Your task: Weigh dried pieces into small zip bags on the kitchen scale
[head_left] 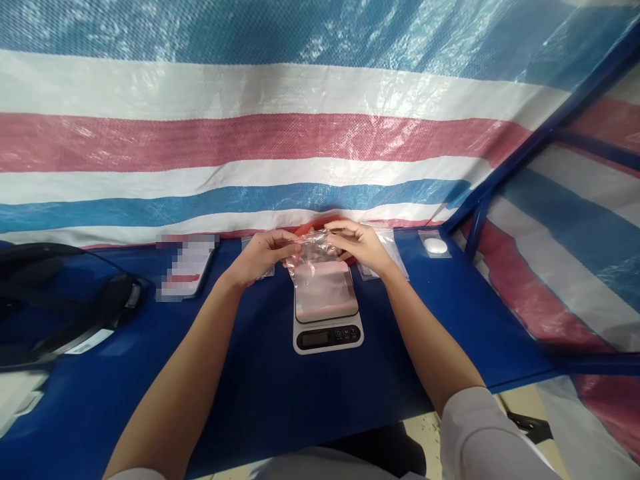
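Note:
Both hands meet over the far end of a white kitchen scale (pixel 327 340) with a shiny metal plate and a dark display strip. My left hand (pixel 265 253) pinches the left edge of a clear plastic bag (pixel 316 253). On the bag's other side, my right hand (pixel 357 243) grips its upper right edge, fingers bent. The bag hangs partly over the far edge of the scale's plate. Something red-orange (pixel 320 225) lies just behind the bag, mostly covered by it and the hands. Whether the bag has anything inside, I cannot make out.
Flat clear bags (pixel 393 250) lie behind my right hand, and another (pixel 267 270) by my left. A white mouse-shaped object (pixel 435 246) rests at the back right. Left are a blurred-out card or phone (pixel 186 270) and a black strapped device (pixel 113 303). Striped sheeting (pixel 250 140) hangs behind.

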A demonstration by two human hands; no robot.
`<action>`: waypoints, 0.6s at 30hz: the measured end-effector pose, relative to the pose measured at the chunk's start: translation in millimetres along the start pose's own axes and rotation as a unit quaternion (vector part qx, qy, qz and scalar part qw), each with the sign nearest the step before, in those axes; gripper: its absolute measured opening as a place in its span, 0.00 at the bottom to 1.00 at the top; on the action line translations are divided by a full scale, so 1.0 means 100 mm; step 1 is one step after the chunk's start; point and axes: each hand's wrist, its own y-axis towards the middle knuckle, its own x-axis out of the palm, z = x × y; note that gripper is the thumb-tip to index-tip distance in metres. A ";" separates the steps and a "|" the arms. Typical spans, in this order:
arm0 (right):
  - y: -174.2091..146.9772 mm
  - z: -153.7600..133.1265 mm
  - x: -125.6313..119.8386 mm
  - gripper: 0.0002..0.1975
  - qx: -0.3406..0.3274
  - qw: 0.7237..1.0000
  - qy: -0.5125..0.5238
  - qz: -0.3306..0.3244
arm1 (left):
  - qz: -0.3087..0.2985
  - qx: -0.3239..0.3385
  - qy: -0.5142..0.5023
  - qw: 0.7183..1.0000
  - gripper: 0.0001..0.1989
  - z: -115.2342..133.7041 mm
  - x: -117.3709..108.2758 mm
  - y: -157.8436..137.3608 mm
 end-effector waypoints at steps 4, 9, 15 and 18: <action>-0.02 0.00 0.01 0.18 -0.042 0.998 -0.048 -0.024 | -0.015 0.016 0.039 0.999 0.19 0.03 0.04 -0.01; 0.00 0.05 0.00 0.10 -0.067 0.990 -0.125 -0.020 | 0.020 0.043 0.097 0.994 0.20 0.01 0.08 0.02; 0.02 0.06 -0.02 0.08 -0.079 0.975 -0.204 0.029 | 0.219 0.081 0.287 0.929 0.16 0.06 0.15 -0.01; 0.02 0.04 0.00 0.09 -0.093 0.962 -0.254 0.039 | 0.210 0.079 0.309 0.924 0.21 0.12 0.23 -0.04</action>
